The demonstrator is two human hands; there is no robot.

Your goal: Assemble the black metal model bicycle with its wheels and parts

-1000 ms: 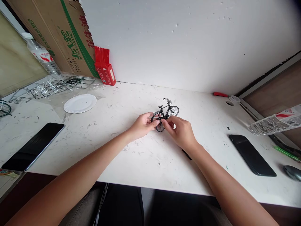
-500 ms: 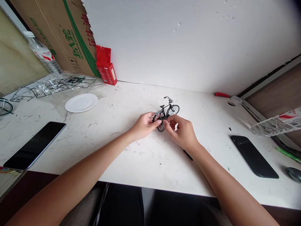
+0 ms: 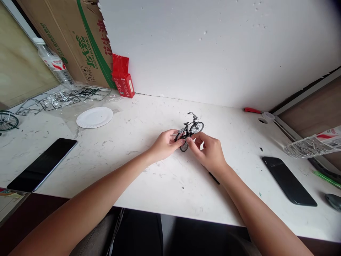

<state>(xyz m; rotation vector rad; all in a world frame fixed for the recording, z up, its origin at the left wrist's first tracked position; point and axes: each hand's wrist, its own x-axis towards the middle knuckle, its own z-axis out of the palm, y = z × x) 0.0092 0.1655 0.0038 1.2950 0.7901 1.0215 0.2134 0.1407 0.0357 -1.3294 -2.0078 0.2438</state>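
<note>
A small black model bicycle (image 3: pixel 188 125) is held up over the white table, its handlebars pointing away from me. My left hand (image 3: pixel 166 144) is closed on its rear part, with the thumb by the rear wheel and the fingers behind it. From the other side, my right hand (image 3: pixel 209 147) pinches low on the frame, close to the pedals. Its fingertips cover that spot, so any small part between them cannot be made out. A thin black stick (image 3: pixel 214 178) lies on the table beneath my right wrist.
A white paper plate (image 3: pixel 94 117) and a phone (image 3: pixel 42 164) lie to the left. Behind them are plastic part frames (image 3: pixel 57 99), a bottle (image 3: pixel 53 62) and a red box (image 3: pixel 124 83). On the right lie a dark phone (image 3: pixel 289 181) and a mouse (image 3: pixel 333 201).
The camera view has shifted slightly, so the whole scene sits a little further right and lower. Both hands keep their hold on the model bicycle, whose tilt has changed only slightly.
</note>
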